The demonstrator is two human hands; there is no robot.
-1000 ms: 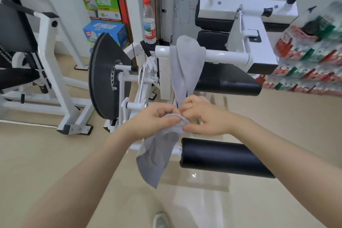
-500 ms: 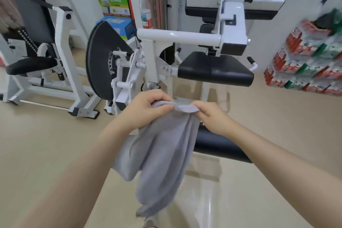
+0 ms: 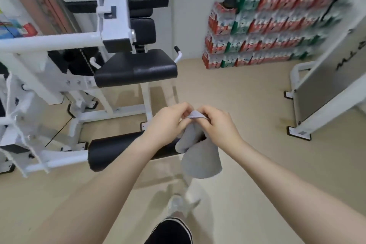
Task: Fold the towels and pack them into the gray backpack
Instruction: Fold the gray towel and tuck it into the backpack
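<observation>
A grey towel (image 3: 200, 154) hangs in the air in front of me, bunched at the top and draping down over the floor. My left hand (image 3: 168, 123) pinches its top edge from the left. My right hand (image 3: 217, 125) pinches the same edge from the right, the two hands almost touching. No backpack is in view.
A white exercise machine with a black seat (image 3: 136, 67) and a black roller pad (image 3: 118, 152) stands to the left, close to my left forearm. Stacked drink cartons (image 3: 257, 31) line the far wall. Another white machine frame (image 3: 320, 89) stands at the right. My shoe (image 3: 176, 206) is below.
The towel came off the machine's white bar and now hangs free. My hands have drawn together on its top edge, and my view has swung right.
</observation>
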